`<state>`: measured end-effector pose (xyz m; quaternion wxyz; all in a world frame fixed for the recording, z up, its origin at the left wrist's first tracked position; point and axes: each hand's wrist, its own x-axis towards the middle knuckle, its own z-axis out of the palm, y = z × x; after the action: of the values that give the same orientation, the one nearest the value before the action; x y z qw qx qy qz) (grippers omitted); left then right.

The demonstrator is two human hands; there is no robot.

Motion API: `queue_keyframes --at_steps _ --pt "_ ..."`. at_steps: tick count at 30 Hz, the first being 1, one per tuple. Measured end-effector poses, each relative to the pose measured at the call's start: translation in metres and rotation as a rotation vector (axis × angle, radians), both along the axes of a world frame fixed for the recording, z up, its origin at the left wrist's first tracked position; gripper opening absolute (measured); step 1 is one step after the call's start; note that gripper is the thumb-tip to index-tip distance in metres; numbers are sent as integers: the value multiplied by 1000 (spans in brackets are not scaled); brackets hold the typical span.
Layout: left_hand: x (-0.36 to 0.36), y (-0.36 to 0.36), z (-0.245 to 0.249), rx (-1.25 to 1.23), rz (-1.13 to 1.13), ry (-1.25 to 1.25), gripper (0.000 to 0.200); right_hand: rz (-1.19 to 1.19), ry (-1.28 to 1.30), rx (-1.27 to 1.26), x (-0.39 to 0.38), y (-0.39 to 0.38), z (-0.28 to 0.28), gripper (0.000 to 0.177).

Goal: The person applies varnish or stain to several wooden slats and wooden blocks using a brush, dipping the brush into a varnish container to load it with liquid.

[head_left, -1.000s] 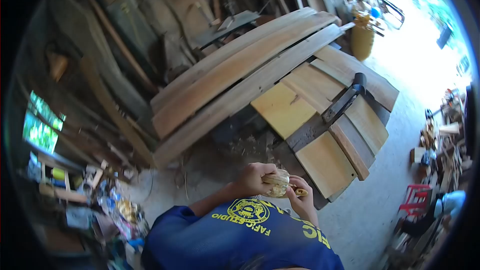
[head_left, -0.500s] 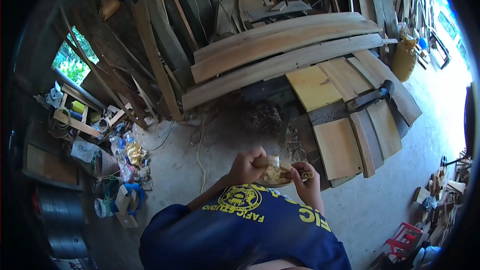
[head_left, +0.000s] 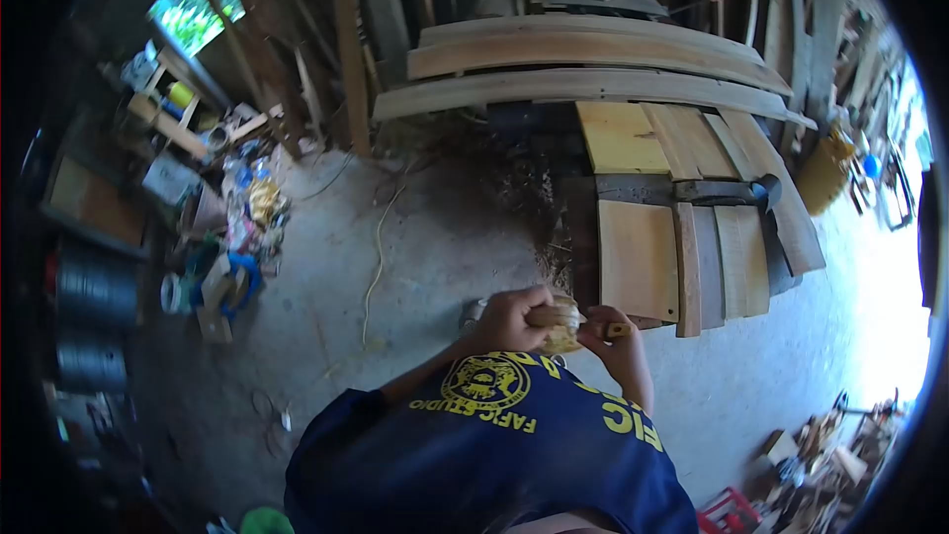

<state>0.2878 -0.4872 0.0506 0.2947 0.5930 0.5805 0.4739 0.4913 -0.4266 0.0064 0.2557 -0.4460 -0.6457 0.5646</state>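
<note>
Close in front of my chest, my left hand (head_left: 522,319) is wrapped round a light wooden piece (head_left: 563,326) with a rounded, carved-looking shape. My right hand (head_left: 608,329) is beside it on the right, its fingers closed round a tool with a yellowish handle (head_left: 619,330). The tool's tip meets the wooden piece, but its exact shape is too small to tell. Both hands are over the navy shirt with yellow print (head_left: 484,381).
Flat boards (head_left: 638,257) lie on a low surface at the right, with long planks (head_left: 593,84) behind. Clutter (head_left: 262,200) lies at the left, wood scraps (head_left: 840,445) at the lower right. Upright timber (head_left: 351,49) leans at the back.
The view has turned, so the boards and clutter appear shifted and rotated. Both hands appear slightly further right, still holding the wooden piece and the tool, which now shows less.
</note>
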Motion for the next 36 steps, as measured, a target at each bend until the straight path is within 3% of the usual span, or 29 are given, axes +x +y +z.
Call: queue_keyframes --at_steps 7,10,13,19,23,31,33,36 --pt "66 -54 7 -65 138 -82 16 284 -73 -219 68 -3 12 39" --pt "72 -80 8 -129 251 2 18 392 -12 -187 56 -9 9 37" --pt "70 -100 8 -44 360 104 20 489 47 -219 33 -17 3 36" --pt "52 -138 7 47 503 225 19 648 -95 -56 -24 -28 -6 28" --pt "24 -174 -1 70 608 252 20 755 -91 -294 -74 -40 -12 23" --pt "-77 -247 -11 334 907 366 26 790 -105 -336 -225 -111 -12 22" --pt "-99 -273 -23 279 942 351 26 873 -134 -435 -260 -125 -12 24" --pt "-126 -300 -30 125 1037 461 37 1023 -146 -359 -300 -144 -7 23"
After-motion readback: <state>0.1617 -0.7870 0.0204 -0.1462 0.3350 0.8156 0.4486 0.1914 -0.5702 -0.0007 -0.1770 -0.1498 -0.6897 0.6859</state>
